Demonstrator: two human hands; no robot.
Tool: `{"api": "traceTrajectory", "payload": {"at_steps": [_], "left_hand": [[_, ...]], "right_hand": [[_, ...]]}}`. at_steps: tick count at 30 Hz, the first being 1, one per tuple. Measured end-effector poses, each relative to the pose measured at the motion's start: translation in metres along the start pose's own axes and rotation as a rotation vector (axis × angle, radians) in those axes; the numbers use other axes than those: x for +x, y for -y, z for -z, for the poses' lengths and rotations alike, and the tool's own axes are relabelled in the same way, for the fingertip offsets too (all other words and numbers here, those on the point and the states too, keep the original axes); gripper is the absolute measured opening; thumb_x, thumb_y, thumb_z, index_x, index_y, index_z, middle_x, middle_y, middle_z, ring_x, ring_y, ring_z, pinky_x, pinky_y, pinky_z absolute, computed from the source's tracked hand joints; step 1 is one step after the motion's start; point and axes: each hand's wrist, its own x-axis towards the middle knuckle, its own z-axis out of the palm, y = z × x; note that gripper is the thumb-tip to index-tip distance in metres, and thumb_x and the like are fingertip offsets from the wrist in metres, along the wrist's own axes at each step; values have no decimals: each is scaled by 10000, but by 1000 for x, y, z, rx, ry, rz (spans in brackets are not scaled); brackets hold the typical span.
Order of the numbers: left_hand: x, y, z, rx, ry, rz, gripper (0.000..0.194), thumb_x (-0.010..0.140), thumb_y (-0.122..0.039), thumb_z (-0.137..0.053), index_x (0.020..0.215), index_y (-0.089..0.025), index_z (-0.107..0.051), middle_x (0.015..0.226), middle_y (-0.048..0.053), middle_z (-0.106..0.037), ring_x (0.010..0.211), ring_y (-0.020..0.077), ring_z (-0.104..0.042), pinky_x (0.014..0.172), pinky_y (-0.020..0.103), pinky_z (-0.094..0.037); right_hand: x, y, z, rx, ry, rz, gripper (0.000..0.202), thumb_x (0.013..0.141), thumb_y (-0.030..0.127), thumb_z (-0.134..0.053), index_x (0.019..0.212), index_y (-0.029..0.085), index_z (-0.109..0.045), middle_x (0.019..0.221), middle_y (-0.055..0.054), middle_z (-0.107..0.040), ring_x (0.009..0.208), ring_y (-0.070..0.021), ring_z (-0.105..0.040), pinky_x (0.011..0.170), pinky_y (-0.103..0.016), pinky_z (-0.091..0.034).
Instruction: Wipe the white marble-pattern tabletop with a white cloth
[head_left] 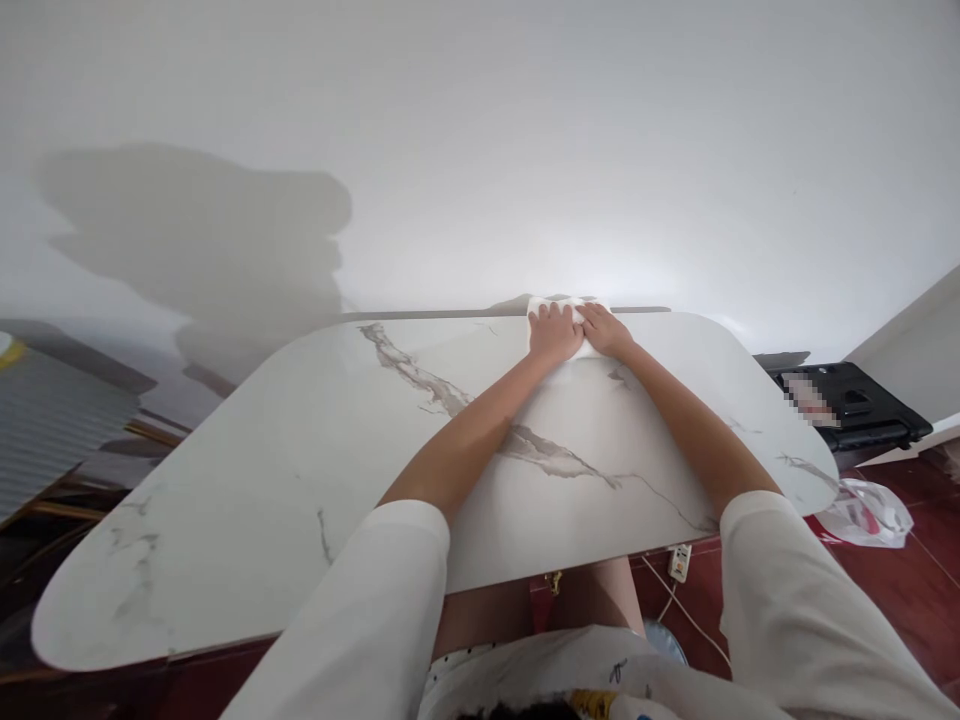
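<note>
A folded white cloth (534, 340) lies at the far edge of the white marble-patterned table (300, 430), close to the wall. My left hand (556, 332) presses on top of it, fingers spread and slightly bent. Right beside it, my right hand (604, 330) rests on the cloth's right part, its fingers slanting left until they touch the left hand. Both palms face down, and no fingers are seen wrapped around the cloth. Parts of the cloth are hidden under the hands.
A pale wall (480, 150) rises behind the table. At the right stands a black case (862, 405), with a clear plastic bag (866, 515) near it. A power strip (680, 563) with a white cord shows below the front edge. Grey corrugated material (60, 420) is at the left.
</note>
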Motion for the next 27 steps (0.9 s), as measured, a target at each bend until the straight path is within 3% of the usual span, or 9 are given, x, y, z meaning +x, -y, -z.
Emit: {"api": "traceTrajectory", "payload": {"at_steps": [5, 9, 16, 27], "left_hand": [[1, -8, -1, -23, 9, -14, 526, 962, -323, -266, 1420, -138, -448, 1505, 161, -427, 1408, 340, -329, 1133, 518, -252], [-13, -9, 3, -25, 42, -15, 557, 966, -344, -266, 1460, -129, -406, 1539, 156, -383, 1432, 346, -296, 1147, 513, -237], [-56, -17, 11, -19, 33, -39, 533, 959, -331, -272, 1425, -142, -447, 1535, 165, -397, 1425, 339, -309, 1131, 536, -260], [-131, -33, 30, 4, 162, 11, 606, 965, -364, -219, 1514, -127, -323, 1615, 171, -252, 1483, 374, -204, 1137, 609, -244]], "right_hand": [[-4, -7, 3, 15, -38, -8, 508, 966, 209, -296, 1421, 96, -494, 1508, -133, -478, 1422, -266, -395, 1187, -449, -316], [-17, -1, 3, -41, -17, 0, 528, 966, 204, -292, 1441, 40, -456, 1537, -164, -429, 1451, -267, -349, 1215, -432, -263], [-58, 13, 2, -53, -25, -19, 517, 982, 242, -318, 1454, 78, -456, 1556, -146, -404, 1462, -288, -332, 1218, -461, -271], [-131, 35, 8, 37, -28, 58, 527, 983, 339, -307, 1436, 132, -482, 1536, -126, -439, 1448, -343, -347, 1192, -570, -302]]}}
